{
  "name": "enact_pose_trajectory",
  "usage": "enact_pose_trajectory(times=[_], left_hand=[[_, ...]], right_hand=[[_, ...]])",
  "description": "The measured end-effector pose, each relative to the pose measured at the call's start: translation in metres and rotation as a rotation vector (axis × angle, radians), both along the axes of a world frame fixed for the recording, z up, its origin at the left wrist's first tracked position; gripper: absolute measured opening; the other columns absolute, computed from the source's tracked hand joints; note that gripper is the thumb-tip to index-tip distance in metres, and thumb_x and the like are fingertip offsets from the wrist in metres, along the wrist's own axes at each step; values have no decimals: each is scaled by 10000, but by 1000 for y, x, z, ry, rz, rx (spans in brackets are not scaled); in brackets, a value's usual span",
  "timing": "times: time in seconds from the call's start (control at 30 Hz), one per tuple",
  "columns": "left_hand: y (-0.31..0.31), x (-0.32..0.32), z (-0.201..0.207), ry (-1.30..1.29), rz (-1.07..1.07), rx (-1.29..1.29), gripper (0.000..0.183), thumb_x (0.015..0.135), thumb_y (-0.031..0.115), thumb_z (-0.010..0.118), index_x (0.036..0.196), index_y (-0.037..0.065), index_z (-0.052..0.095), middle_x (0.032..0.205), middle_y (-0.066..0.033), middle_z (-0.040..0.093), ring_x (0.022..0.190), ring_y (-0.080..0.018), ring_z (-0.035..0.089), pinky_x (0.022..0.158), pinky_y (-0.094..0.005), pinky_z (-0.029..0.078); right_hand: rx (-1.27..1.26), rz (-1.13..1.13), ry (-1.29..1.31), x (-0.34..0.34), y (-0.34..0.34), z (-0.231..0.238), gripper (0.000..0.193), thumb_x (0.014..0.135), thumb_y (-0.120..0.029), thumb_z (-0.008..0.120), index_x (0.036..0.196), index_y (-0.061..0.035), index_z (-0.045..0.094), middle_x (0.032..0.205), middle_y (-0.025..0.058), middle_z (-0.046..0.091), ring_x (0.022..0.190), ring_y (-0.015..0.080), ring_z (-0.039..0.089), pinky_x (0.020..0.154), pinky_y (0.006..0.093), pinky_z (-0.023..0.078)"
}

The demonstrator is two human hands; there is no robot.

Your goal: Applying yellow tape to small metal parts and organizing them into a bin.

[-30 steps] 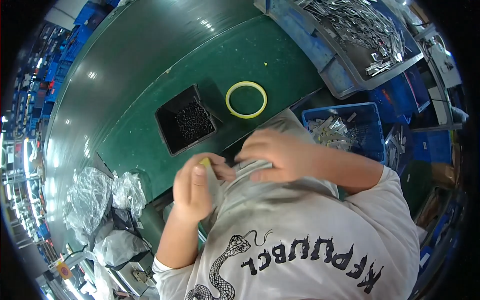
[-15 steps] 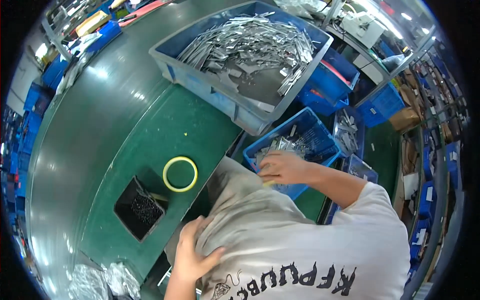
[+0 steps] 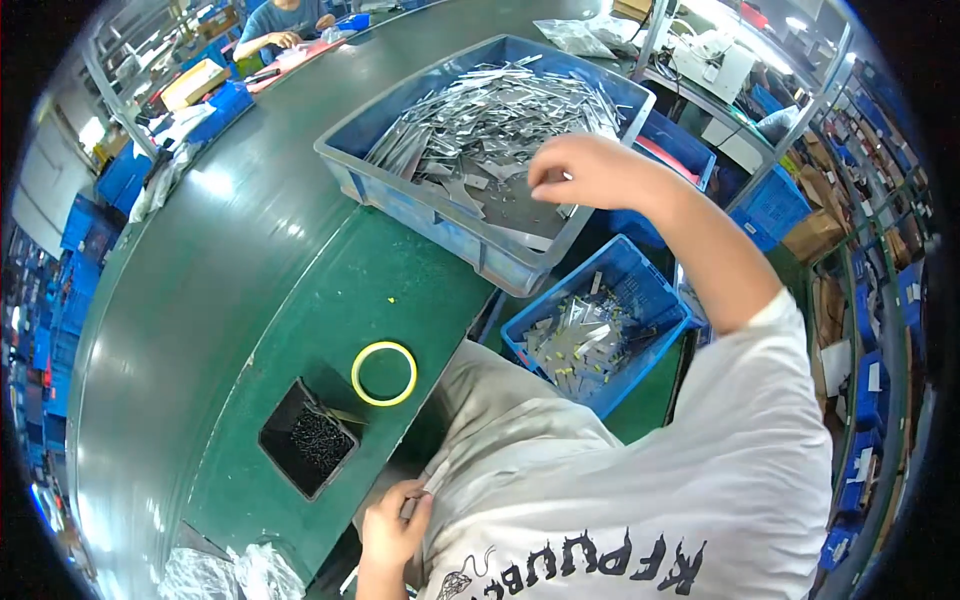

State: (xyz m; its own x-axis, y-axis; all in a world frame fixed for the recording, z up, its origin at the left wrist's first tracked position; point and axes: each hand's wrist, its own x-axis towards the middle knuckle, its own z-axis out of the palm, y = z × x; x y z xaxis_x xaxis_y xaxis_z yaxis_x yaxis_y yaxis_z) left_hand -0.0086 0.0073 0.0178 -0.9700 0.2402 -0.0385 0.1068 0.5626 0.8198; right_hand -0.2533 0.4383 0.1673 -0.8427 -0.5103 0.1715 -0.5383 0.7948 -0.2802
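Note:
My right hand (image 3: 595, 172) hangs over the near right part of a large blue-grey bin (image 3: 420, 205), its fingers curled toward the thumb. Whatever it may hold is hidden. Flat metal strips (image 3: 500, 115) are heaped in that bin, mostly toward its far side. Low by my lap, close to the green table's edge, my left hand (image 3: 395, 525) is closed, thumb against fingers; a small thing may be between them, but I cannot make it out. Right of my lap stands a smaller blue crate (image 3: 645, 350) of metal pieces (image 3: 585, 340), several with yellow bits on them.
A yellow tape roll (image 3: 384, 374) and a black tray (image 3: 290, 465) of small dark parts lie on the green tabletop (image 3: 330, 300). Clear plastic bags (image 3: 235, 570) sit at the near left. Another person (image 3: 285, 30) works at the far side; blue bins (image 3: 765, 205) line the right.
My right hand has moved from the smaller crate up and away over the large bin. My left hand has closed and shifted slightly nearer. The view has tilted up, bringing another person into sight.

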Motion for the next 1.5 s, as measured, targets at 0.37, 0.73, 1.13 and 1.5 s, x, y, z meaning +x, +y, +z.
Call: enact_pose_trajectory(times=[0.37,0.73,1.13,1.5], left_hand=[[-27,0,-1,-1,-51,-130,207,842,130,721,1013,13,703,918,-165,733,862,-318,718,770,-362,558],[-29,0,1,31,-103,-125,199,838,158,720,987,27,704,942,-157,727,871,-340,704,778,-391,561],[-24,7,1,43,-107,-211,189,872,209,682,976,52,699,947,-151,718,897,-361,681,794,-420,547],[-20,13,-12,119,-189,-276,201,872,234,676,991,71,682,965,-139,706,898,-355,674,783,-438,543]], right_hand=[[785,89,-721,-75,-16,-93,359,769,-272,732,1054,-55,717,937,175,712,789,297,643,726,443,492],[650,-173,-796,-73,-27,-98,384,788,-396,727,835,-15,733,729,102,681,651,243,626,609,394,482],[669,-288,-235,-53,-32,-67,279,687,-215,744,927,-73,736,855,124,724,832,314,699,704,446,545],[491,-364,270,-13,-7,8,142,792,-116,662,921,-59,673,857,161,682,834,377,670,735,477,533]])
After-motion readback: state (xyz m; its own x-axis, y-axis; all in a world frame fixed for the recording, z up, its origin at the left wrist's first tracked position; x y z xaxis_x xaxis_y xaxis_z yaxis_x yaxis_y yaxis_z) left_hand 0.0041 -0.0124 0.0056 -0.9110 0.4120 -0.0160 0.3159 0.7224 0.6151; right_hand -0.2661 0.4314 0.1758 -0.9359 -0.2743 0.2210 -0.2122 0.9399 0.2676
